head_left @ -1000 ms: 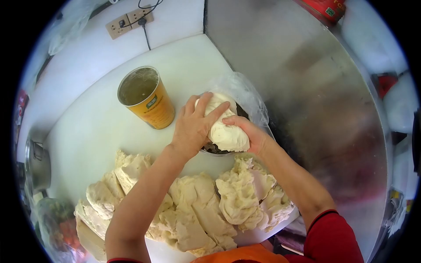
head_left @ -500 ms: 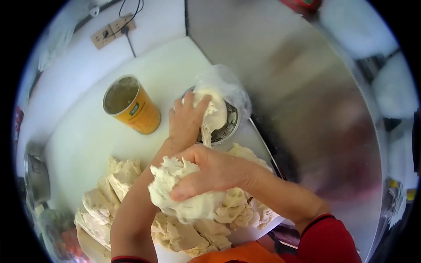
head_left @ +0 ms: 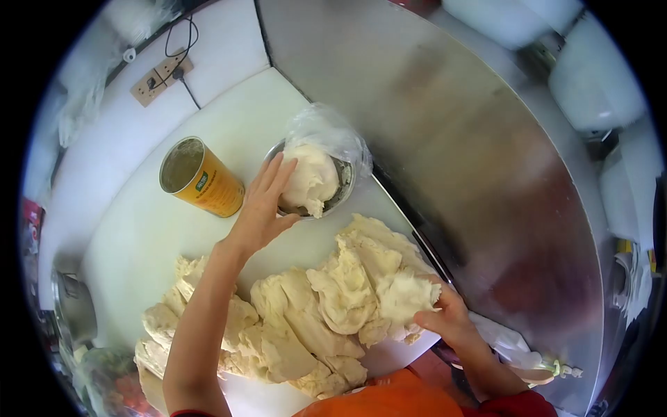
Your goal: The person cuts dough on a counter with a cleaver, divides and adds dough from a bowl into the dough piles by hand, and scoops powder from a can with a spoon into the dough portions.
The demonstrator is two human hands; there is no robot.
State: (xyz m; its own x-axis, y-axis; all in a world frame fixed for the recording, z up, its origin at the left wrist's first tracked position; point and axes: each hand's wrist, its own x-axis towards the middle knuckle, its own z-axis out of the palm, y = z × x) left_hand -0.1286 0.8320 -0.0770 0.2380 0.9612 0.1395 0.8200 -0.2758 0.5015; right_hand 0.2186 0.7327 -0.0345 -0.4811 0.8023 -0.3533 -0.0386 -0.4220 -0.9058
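My left hand is open, its fingers spread at the left rim of a metal bowl. In that bowl sits a lump of white dough, with a clear plastic bag bunched at its back edge. Down at the right, my right hand grips a torn piece of white dough against the right end of a long, rough mass of yellowish dough. That mass stretches across the front of the white worktop.
An open yellow can stands left of the bowl. A metal panel rises along the right side. At the far left are a metal pot and a bag of vegetables. A socket with cables is on the wall.
The right hand has torn dough from the lump in the bowl and carried it down right to the yellowish mass. The left hand has let go of the lump. The view has shifted.
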